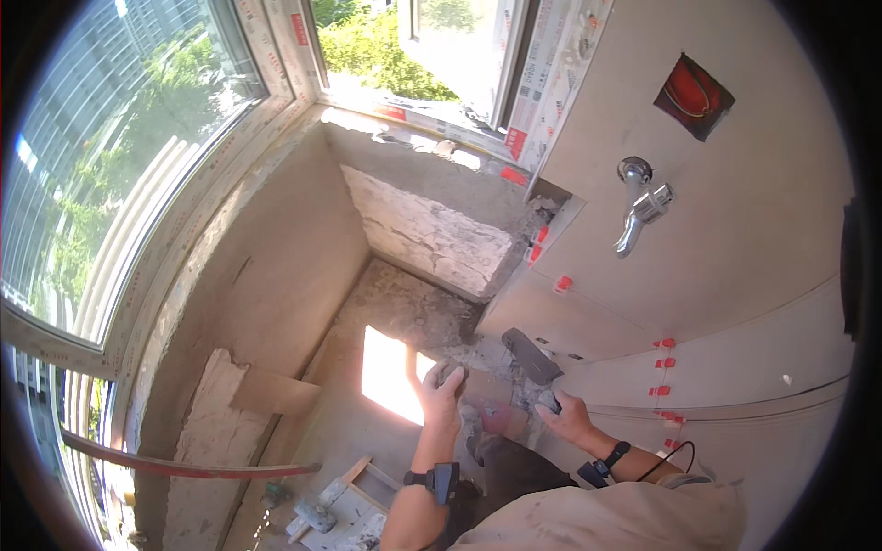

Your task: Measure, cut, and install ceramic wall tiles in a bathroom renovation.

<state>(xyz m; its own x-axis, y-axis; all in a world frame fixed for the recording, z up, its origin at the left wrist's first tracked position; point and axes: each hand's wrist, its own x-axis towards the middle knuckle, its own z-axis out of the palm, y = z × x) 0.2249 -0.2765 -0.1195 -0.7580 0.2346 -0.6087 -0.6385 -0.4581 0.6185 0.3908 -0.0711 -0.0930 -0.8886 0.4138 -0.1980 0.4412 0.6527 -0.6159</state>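
My left hand (441, 397) is closed around a small dark grey lump (449, 373), held in front of my body beside a bright sunlit patch on the floor. My right hand (571, 420), nearer the tiled wall, has its fingers closed on the grey end of a trowel-like tool. Beyond those fingers a flat, dark grey, blade-like piece (531, 356) points away; whether it joins what I grip is hard to tell. Low between my hands sits a reddish container (501, 419), partly hidden by my dark-trousered knee.
On the right, a metal tap (641, 207) sticks out of the tiled wall (735, 266) below a square cutout (695, 96) with wires. Red tile clips (665, 364) line the joints. Windows stand left and ahead. A reddish hose-like strip (193, 466) crosses the lower left, near a pale frame (367, 487).
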